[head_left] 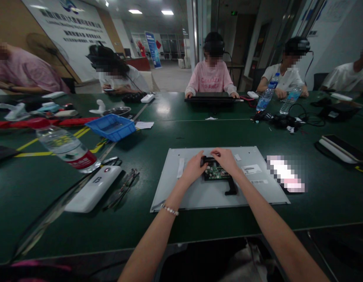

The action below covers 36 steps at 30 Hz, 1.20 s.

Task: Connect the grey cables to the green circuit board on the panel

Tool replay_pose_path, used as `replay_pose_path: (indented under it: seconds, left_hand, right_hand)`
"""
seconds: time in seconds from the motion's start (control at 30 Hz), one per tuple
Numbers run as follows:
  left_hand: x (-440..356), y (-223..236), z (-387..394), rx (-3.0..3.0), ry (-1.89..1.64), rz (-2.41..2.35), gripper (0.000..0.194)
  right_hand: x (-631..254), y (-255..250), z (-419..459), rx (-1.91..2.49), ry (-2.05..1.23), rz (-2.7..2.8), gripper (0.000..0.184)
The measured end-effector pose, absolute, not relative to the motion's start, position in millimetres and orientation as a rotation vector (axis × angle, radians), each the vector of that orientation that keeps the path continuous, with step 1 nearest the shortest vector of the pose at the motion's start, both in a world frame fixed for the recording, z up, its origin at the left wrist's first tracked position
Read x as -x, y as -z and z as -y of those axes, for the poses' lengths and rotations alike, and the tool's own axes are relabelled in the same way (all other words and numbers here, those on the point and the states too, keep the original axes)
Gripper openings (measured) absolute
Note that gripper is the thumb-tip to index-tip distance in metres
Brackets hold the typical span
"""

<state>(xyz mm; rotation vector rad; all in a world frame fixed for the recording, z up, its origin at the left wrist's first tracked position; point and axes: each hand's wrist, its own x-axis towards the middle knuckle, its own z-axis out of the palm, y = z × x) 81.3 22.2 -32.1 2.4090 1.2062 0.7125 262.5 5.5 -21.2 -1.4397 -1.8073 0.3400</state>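
Circuit board (215, 171) touched at far edge by L hand (194, 169) & R hand (223, 159); panel (195, 196) below both; pinch unclear.

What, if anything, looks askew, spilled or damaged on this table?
The red-capped bottle at left appears to lean steeply, though lens distortion may explain that. The circuit board lies exposed on the pale panel. No spill or clear damage shows.

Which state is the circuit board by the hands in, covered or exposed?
Exposed where visible: the circuit board's green face and components show between the left hand and right hand.
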Motion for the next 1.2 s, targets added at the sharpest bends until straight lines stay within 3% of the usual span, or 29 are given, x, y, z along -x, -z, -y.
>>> replay_pose_path:
  seconds: [0.4,0.63,1.2]
  left_hand:
    - [-81.6,28.4,-20.1,-2.409,-0.676,-1.208,0.053]
    - [-81.3,29.1,-21.1,-2.427,-0.675,-1.207,0.052]
    - [-80.1,31.4,-21.4,-2.430,-0.705,-1.194,0.057]
  right_hand:
    - [-261.4,22.9,-8.2,1.357,-0.362,1.739,0.017]
    - [-263.8,23.5,-12.1,1.430,-0.211,1.965,0.018]
    - [-261.5,18.9,-4.7,1.459,-0.299,2.105,0.023]
